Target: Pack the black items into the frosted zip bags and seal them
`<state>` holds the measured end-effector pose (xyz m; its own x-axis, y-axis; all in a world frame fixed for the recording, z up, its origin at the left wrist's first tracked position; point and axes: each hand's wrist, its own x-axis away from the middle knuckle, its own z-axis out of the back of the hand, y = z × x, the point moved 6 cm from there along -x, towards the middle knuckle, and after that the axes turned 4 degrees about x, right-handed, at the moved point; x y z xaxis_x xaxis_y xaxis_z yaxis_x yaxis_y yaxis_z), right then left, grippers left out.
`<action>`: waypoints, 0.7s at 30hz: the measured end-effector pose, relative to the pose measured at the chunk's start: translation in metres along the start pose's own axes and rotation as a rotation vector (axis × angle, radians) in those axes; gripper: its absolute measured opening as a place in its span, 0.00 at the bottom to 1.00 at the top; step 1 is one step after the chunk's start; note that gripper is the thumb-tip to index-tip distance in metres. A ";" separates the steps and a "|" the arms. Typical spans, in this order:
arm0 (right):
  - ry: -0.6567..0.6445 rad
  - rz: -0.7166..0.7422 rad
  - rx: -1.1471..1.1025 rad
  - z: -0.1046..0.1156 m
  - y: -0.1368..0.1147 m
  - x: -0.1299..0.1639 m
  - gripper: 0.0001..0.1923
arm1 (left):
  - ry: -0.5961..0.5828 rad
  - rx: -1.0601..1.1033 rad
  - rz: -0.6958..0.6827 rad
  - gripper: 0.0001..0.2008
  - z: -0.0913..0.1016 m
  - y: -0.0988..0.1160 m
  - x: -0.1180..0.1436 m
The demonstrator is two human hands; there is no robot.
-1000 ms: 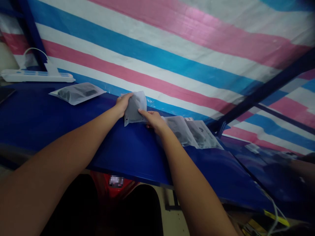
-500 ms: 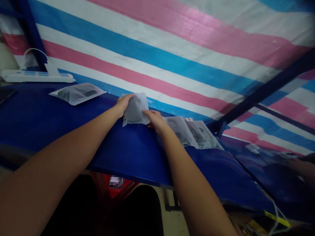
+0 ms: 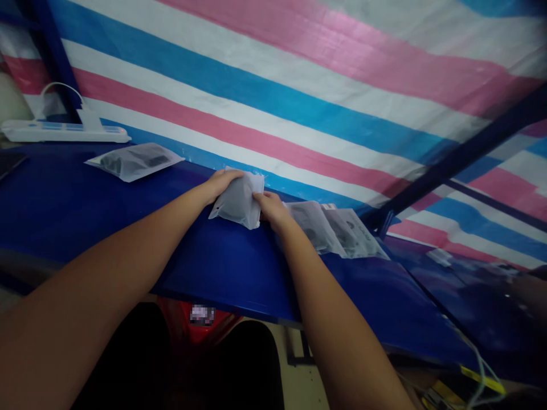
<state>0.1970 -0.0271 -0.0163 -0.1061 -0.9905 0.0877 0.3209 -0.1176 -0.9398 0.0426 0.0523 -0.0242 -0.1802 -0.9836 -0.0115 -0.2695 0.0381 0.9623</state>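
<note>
Both my left hand [image 3: 220,182] and right hand [image 3: 268,206] had fingers pinched on a frosted, matte plastic pouch [image 3: 237,202], flat and rectangular with dark contents, tilted over the glossy blue table [image 3: 213,262] beside a row of similar pouches [image 3: 333,230].

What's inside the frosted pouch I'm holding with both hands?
The frosted pouch, gripped by the left hand and right hand, shows only a dark shape inside. The cloudy plastic hides what it is.

Open blue table [image 3: 77,210] lies leftward up to one pouch [image 3: 134,161]; overlapping pouches [image 3: 337,230] crowd the right.
</note>
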 end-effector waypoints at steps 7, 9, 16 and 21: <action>-0.003 0.017 0.032 -0.001 -0.001 -0.001 0.10 | -0.018 -0.022 -0.005 0.23 0.000 -0.001 -0.002; -0.001 0.025 0.037 -0.001 -0.001 -0.001 0.10 | -0.014 -0.027 -0.002 0.24 0.000 -0.001 -0.001; -0.007 0.037 0.083 -0.001 -0.002 -0.001 0.10 | -0.009 -0.038 -0.007 0.23 0.001 -0.002 -0.002; -0.008 0.050 0.090 -0.001 -0.001 -0.002 0.10 | 0.009 -0.047 -0.010 0.22 0.001 -0.001 -0.001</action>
<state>0.1962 -0.0252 -0.0153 -0.0803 -0.9958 0.0445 0.4089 -0.0737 -0.9096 0.0420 0.0534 -0.0258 -0.1694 -0.9854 -0.0195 -0.2268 0.0198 0.9737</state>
